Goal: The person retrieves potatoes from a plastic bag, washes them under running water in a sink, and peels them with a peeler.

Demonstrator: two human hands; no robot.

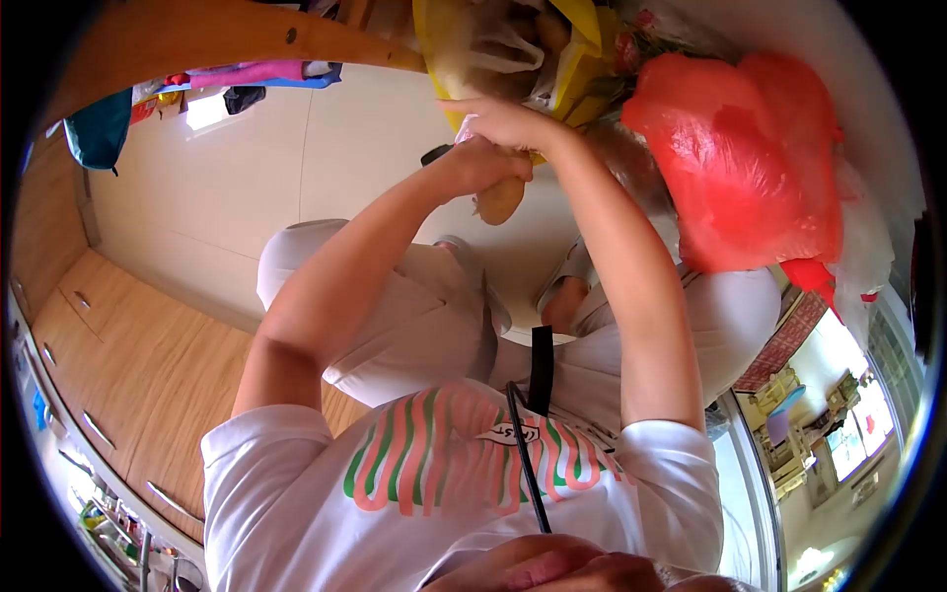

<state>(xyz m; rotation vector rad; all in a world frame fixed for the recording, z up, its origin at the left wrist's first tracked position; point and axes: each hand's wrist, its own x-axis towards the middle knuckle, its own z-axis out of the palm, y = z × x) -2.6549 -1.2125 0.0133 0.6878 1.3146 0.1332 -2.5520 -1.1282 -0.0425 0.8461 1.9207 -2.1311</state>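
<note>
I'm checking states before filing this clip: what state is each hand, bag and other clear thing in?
Brown oblong item: held, one end exposed.
Left hand: closed around that item.
Right hand: beside the left, grip unclear.
Yellow bag: open, contents showing.
Red bag: bulging.
Wooden cabinet: fronts shut.

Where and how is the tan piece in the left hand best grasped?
Probably around the blunt end of the tan piece, coming from the person's side: the left hand covers its far part, while this rounded end sticks out toward the body.
</note>
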